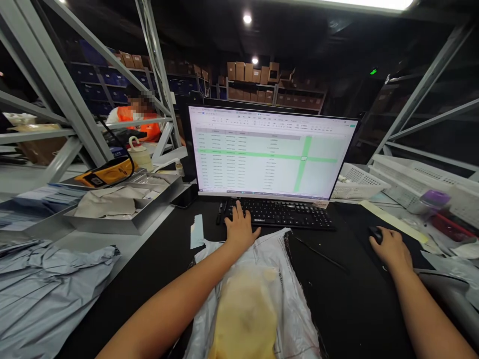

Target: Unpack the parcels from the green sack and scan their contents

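My left hand [240,228] rests on the left part of a black keyboard [284,213], fingers spread. My right hand [393,249] is wrapped over a black computer mouse [375,234] on the dark mat. Behind the keyboard stands a monitor [262,149] showing a spreadsheet with a green highlighted row and column. Below my left forearm lies an opened white plastic mailing bag [295,299], and on it a clear bag with something yellowish [245,314] inside, whose kind I cannot make out.
Left are a grey tray [142,224] with beige packets, a yellow-black device [107,172] and grey plastic bags [48,284]. White baskets [361,184] stand right, with a grey scanner-like object [443,284] near my right forearm. Metal posts frame the desk; a person in orange [140,124] sits beyond.
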A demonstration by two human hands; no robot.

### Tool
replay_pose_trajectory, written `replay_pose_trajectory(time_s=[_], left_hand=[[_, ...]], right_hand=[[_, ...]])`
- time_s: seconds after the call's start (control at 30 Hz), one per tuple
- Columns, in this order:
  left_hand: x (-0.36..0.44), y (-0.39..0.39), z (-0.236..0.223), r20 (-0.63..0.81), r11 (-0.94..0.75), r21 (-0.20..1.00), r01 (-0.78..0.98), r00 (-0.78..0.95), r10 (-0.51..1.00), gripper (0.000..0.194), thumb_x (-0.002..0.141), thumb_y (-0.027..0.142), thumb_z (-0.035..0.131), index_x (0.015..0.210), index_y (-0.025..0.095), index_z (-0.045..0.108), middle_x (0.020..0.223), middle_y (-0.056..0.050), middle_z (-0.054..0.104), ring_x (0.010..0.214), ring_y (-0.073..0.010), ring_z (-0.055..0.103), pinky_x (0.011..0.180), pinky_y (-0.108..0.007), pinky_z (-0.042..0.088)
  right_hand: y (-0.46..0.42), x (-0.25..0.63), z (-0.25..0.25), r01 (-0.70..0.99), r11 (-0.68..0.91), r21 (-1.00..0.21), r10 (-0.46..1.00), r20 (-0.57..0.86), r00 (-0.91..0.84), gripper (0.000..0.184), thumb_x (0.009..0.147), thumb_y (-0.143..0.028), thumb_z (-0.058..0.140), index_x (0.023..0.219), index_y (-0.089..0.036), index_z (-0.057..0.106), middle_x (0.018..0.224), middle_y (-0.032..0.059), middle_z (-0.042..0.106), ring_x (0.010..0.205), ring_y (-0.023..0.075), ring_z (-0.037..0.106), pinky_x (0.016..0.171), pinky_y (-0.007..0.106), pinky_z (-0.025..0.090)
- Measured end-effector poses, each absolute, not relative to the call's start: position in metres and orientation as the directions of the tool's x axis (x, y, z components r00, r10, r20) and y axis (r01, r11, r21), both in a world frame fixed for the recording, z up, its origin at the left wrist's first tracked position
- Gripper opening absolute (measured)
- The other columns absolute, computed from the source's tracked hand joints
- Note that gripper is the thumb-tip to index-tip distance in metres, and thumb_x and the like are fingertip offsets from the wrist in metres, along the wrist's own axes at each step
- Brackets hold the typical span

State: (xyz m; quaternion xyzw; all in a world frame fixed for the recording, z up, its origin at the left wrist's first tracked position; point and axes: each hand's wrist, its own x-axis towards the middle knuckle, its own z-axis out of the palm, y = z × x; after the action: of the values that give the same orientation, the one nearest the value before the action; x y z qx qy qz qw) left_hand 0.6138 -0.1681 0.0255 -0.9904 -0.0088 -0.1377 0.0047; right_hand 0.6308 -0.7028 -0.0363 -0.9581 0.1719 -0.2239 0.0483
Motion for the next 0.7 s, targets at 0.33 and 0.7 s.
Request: replay_pose_trajectory(time_s=[0.33,0.7], left_hand=[[0.611,-0.168,0.024,0.296,-1.000,-0.026,0.014,0.955,0.006,0.074,0.094,0.056,0.049,0.153,0.012,0.042,0.166,-0.026,0.015,0.151,-0.0409,0.026,0.110,-0.060,0.035],[0.611,-0.167,0.022,0.306,-1.000,-0.020,0.017,0.952,0.010,0.072,0.094,0.054,0.050,0.152,0.011,0.044,0.166,-0.026,0.019,0.149,-0.0409,0.030,0.107,-0.058,0.038]], right_hand=[[-0.700,0.633,-0.040,-0.289,-0.940,-0.183,-0.342,0.484,0.805,0.054,0.090,-0.046,0.050,0.135,-0.019,0.058,0.128,0.0155,0.054,0.100,0.0302,0.064,0.085,0.041,0.053],[-0.694,0.637,-0.036,-0.311,-0.924,-0.222,-0.380,0.437,0.815,0.060,0.091,-0.052,0.041,0.136,-0.015,0.055,0.129,0.0208,0.051,0.118,0.0388,0.057,0.101,0.047,0.047]])
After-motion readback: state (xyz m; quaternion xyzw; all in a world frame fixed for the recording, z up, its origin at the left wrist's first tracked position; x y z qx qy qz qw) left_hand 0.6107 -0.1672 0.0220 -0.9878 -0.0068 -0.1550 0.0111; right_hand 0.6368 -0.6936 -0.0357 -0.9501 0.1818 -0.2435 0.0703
